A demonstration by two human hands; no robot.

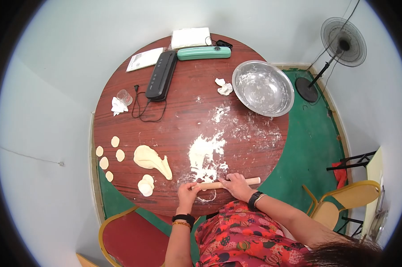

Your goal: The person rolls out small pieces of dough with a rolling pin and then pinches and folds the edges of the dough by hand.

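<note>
My right hand (pixel 239 187) lies closed over a wooden rolling pin (pixel 253 181) at the table's near edge. At the pin's other end is my left hand (pixel 187 194), its fingers pinched together; what they grip is hidden. A pale bit, perhaps dough, shows just under the pin by those fingertips. Loose flour (pixel 206 153) is spread beyond the pin. To the left lie a large lump of dough (pixel 147 158) with a drawn-out tail and a small overlapping stack of dough rounds (pixel 146 186). Several separate flat dough rounds (pixel 104 163) are near the table's left edge.
A floury metal basin (pixel 263 89) stands at the far right of the round table (pixel 121 98), beside crumpled tissue (pixel 224 87). A black corded appliance (pixel 161 75), a green appliance (pixel 203 53) and a clear cup (pixel 124 97) are farther back. Chairs (pixel 134 240) stand close by.
</note>
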